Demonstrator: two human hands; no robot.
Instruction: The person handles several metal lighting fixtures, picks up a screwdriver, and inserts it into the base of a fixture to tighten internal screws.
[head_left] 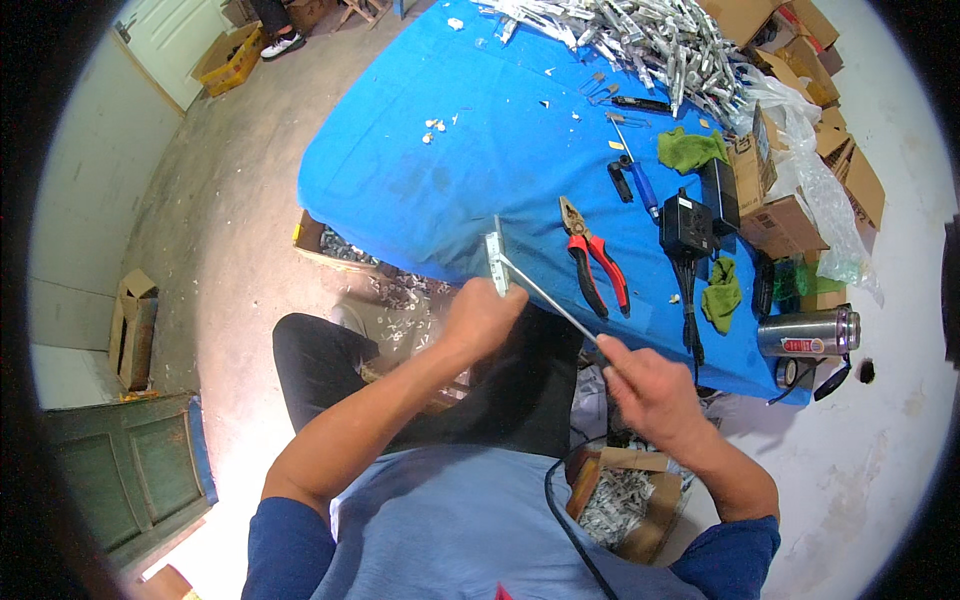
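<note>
Over the near edge of the blue-covered table, my left hand [487,318] is closed around the lower end of a small, narrow silver metal part [496,264], which points up and away. From the right, my right hand [652,392] grips a long thin metal rod [555,302]; its held end is hidden in my fingers. The rod's far tip meets the side of the metal part, just above my left fingers. Pliers [590,262] with red and black handles lie open-handled on the cloth, right of the metal part.
Silver parts are heaped [650,50] at the table's far end. A blue-handled screwdriver [642,185], black power adapter [686,225], green cloths [692,150] and a steel flask [810,332] line the right side. A box of metal pieces [615,505] stands below, beside my right arm.
</note>
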